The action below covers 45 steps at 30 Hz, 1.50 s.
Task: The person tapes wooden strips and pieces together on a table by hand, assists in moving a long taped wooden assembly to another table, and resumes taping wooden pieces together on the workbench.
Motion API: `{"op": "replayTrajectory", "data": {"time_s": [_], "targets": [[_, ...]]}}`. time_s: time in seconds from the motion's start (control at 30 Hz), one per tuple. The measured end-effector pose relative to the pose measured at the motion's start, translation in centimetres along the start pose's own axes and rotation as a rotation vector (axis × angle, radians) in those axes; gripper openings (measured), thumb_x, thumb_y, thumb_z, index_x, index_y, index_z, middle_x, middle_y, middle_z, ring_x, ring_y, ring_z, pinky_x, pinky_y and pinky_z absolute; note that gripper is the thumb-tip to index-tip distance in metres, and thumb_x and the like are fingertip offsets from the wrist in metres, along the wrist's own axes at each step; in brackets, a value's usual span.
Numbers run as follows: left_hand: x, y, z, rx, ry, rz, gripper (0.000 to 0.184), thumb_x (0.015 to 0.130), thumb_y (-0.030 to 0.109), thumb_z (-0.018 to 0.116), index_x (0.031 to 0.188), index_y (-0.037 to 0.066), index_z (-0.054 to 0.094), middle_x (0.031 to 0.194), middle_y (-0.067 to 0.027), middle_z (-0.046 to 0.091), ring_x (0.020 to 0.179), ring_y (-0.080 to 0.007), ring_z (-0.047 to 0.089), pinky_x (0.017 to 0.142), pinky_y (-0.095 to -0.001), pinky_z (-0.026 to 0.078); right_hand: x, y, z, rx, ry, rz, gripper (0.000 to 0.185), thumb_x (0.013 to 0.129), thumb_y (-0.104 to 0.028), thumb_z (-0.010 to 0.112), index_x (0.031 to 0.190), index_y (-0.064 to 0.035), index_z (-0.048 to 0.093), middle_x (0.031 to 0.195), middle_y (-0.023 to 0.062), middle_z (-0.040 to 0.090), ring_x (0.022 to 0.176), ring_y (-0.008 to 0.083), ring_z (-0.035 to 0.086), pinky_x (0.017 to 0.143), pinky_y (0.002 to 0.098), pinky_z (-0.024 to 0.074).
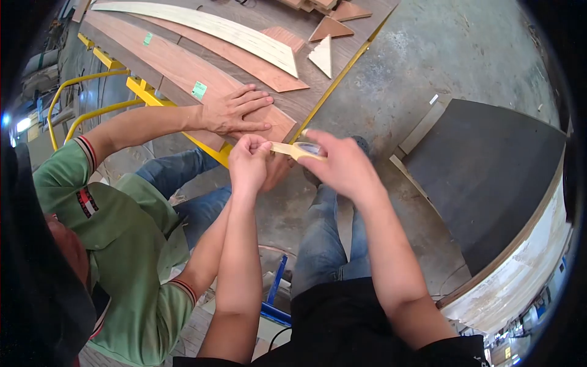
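My right hand (343, 164) is wrapped round a roll of masking tape (300, 153). A short strip of tape (281, 148) runs from the roll to my left hand (248, 158), which pinches its end between thumb and fingertips. Both hands are just off the end of a long reddish wooden board (177, 64) with green labels. A co-worker's hand (237, 111) lies flat on that board, fingers spread. The co-worker's other hand (279, 173) is beneath my left hand, partly hidden behind it.
On the table (354, 38) lie a pale curved strip (214, 30) and triangular wooden offcuts (331, 28). A yellow metal frame (144, 92) edges the table. The co-worker in a green shirt (122, 232) stands at left. A dark panel (483, 171) stands at right above the concrete floor (409, 73).
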<state>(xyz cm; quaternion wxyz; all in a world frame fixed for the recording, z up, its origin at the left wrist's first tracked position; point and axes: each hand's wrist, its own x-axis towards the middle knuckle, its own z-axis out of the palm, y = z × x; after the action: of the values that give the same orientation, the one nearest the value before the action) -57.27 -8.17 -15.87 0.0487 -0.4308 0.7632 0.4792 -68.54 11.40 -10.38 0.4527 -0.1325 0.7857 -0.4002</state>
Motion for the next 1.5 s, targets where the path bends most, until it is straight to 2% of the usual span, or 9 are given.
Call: {"op": "replayTrajectory", "data": {"time_s": [0.47, 0.7, 0.77, 1.0, 1.1, 1.17, 1.3, 1.37, 1.5], "targets": [[3.2, -0.9, 1.2, 0.129, 0.331, -0.04, 0.014, 0.086, 0.012, 0.075, 0.089, 0.0, 0.071, 0.078, -0.0072, 0.071, 0.069, -0.0149, 0.064, 0.068, -0.0309, 0.052, 5.7, -2.7, -0.3, -0.525, 0.029, -0.121, 0.028, 0.087, -0.025, 0.067, 0.105, -0.0051, 0.062, 0.09, 0.0214, 0.072, 0.091, 0.0383, 0.071, 0.079, 0.0493, 0.057], [4.2, -2.0, 1.5, 0.222, 0.41, -0.036, 0.014, 0.086, 0.013, 0.075, 0.089, 0.0, 0.072, 0.077, -0.0084, 0.071, 0.069, -0.0158, 0.065, 0.068, -0.0313, 0.052, 7.0, -1.9, 1.2, -0.522, 0.082, -0.15, 0.029, 0.086, -0.023, 0.068, 0.107, -0.0035, 0.06, 0.083, 0.0207, 0.072, 0.084, 0.0384, 0.072, 0.075, 0.0492, 0.0575], [4.3, -2.2, 1.6, 0.198, 0.432, -0.052, 0.015, 0.085, 0.014, 0.076, 0.089, -0.001, 0.072, 0.077, -0.008, 0.071, 0.069, -0.0154, 0.065, 0.067, -0.0309, 0.052, 7.3, -2.0, 0.9, -0.505, 0.033, -0.075, 0.048, 0.086, -0.027, 0.07, 0.129, -0.0089, 0.06, 0.087, 0.0228, 0.072, 0.085, 0.0415, 0.07, 0.078, 0.0501, 0.057], [4.5, -2.5, 1.8, 0.204, 0.47, -0.07, 0.016, 0.085, 0.013, 0.077, 0.087, -0.002, 0.071, 0.076, -0.008, 0.071, 0.067, -0.0147, 0.063, 0.066, -0.0312, 0.052, 8.1, -1.4, 1.3, -0.516, 0.018, -0.065, 0.051, 0.085, -0.027, 0.071, 0.131, -0.0094, 0.059, 0.086, 0.0225, 0.072, 0.084, 0.0416, 0.071, 0.077, 0.0503, 0.0572], [4.5, -2.5, 2.0, 0.245, 0.497, -0.083, 0.016, 0.084, 0.014, 0.074, 0.086, -0.001, 0.069, 0.08, -0.0139, 0.072, 0.073, -0.0261, 0.069, 0.072, -0.0393, 0.053, 8.2, -1.3, 1.3, -0.507, 0.0, -0.053, 0.051, 0.085, -0.027, 0.071, 0.131, -0.0093, 0.058, 0.085, 0.0222, 0.072, 0.084, 0.0414, 0.071, 0.076, 0.0503, 0.0574], [4.3, -2.0, 2.0, 0.166, 0.485, -0.139, 0.016, 0.084, 0.013, 0.072, 0.086, -0.001, 0.068, 0.081, -0.0143, 0.072, 0.073, -0.027, 0.069, 0.071, -0.0396, 0.053, 8.1, -1.1, 1.5, -0.526, 0.078, -0.142, 0.027, 0.086, -0.02, 0.067, 0.105, -0.0029, 0.058, 0.079, 0.0206, 0.071, 0.078, 0.0386, 0.072, 0.069, 0.0493, 0.0582], [4.4, -2.2, 2.0, 0.139, 0.503, -0.129, 0.019, 0.083, 0.013, 0.077, 0.084, -0.003, 0.067, 0.077, -0.0093, 0.072, 0.069, -0.0157, 0.065, 0.068, -0.0319, 0.052, 8.6, -1.1, 1.6, -0.518, 0.01, -0.056, 0.047, 0.086, -0.025, 0.071, 0.128, -0.0082, 0.059, 0.085, 0.0221, 0.072, 0.084, 0.0413, 0.071, 0.075, 0.0503, 0.0575], [4.3, -1.9, 2.0, 0.224, 0.514, -0.115, 0.016, 0.082, 0.013, 0.073, 0.084, -0.001, 0.066, 0.077, -0.0137, 0.07, 0.071, -0.0283, 0.068, 0.071, -0.0406, 0.053, 8.6, -1.2, 1.7, -0.526, 0.014, -0.04, 0.046, 0.086, -0.025, 0.07, 0.126, -0.0076, 0.058, 0.084, 0.022, 0.072, 0.083, 0.0413, 0.071, 0.075, 0.0506, 0.0575], [3.6, -1.0, 1.9, 0.314, 0.537, -0.128, 0.017, 0.081, 0.013, 0.074, 0.088, 0.0, 0.066, 0.085, -0.0143, 0.07, 0.079, -0.0297, 0.068, 0.075, -0.0413, 0.053, 8.9, -1.0, 1.9, -0.523, 0.023, -0.053, 0.044, 0.086, -0.024, 0.07, 0.125, -0.0073, 0.058, 0.082, 0.0216, 0.071, 0.08, 0.0411, 0.071, 0.073, 0.0507, 0.0574]]}}
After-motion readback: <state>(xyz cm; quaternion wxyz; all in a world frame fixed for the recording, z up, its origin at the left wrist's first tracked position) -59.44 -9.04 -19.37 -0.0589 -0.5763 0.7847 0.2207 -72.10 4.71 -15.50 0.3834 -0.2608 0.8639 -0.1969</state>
